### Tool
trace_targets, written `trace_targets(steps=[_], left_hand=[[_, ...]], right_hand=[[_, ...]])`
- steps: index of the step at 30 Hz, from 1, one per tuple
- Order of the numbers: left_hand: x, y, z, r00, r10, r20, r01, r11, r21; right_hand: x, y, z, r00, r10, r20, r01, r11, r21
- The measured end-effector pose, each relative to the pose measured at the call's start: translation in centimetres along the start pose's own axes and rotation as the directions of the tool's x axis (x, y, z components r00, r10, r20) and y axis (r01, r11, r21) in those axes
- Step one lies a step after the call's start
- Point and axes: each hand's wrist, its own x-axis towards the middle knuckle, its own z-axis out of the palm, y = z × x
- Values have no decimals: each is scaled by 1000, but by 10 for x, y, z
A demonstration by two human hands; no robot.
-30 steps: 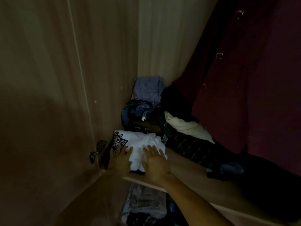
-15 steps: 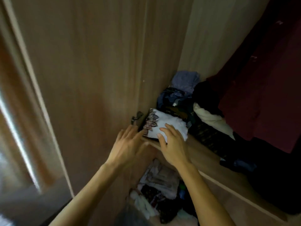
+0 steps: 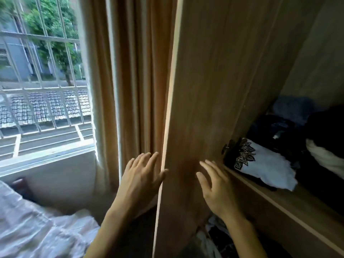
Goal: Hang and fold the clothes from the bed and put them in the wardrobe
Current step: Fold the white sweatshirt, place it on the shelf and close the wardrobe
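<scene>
A folded white garment with a black pattern [image 3: 264, 164] lies at the front left of the wardrobe shelf [image 3: 270, 200], beside a pile of dark and cream clothes [image 3: 301, 138]. My right hand [image 3: 217, 187] hovers in front of the open wardrobe door [image 3: 204, 108], fingers spread, holding nothing, a little left of the garment. My left hand [image 3: 141, 179] is also spread and empty, at the door's outer edge, in front of the curtain. At the lower left is the bed [image 3: 37, 229] with pale crumpled fabric.
A beige curtain [image 3: 130, 81] hangs left of the door. Behind it is a barred window [image 3: 42, 81] over a tiled roof. More clothes [image 3: 214, 239] lie on a lower level beneath the shelf. A door hinge [image 3: 228, 146] sits by the garment.
Both hands have come off the white garment and drawn back left out of the wardrobe. The view has swung left, bringing the window, curtain and bed into sight.
</scene>
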Motion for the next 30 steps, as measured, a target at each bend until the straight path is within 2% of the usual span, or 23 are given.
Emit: trace_targets(steps=[5,10,13,20,23,26,30], left_hand=[[38,-26,8,1000,22,21,-19,990,-142],[81,-32,31,981,181,64,-169,974,-153],[95,-28,43,963,256,90,-232,948,-216],[82,-19,38,927,370,57,-298,822,-485],[63,-1,31,908,386,161,-186,718,-670],[43,24,37,870,466,162,-180,606,-775],[17,73,46,741,634,221,-227,546,-806]], right_hand=[[29,-36,32,999,35,3,-35,999,-11],[39,-49,43,992,113,-50,-118,988,-97],[33,-46,41,983,157,-99,-171,973,-156],[9,-31,31,947,282,-155,-306,938,-160],[-3,-26,22,933,314,-175,-340,929,-144],[-22,-20,9,914,346,-211,-376,919,-121],[-59,-6,-14,865,428,-262,-463,882,-88]])
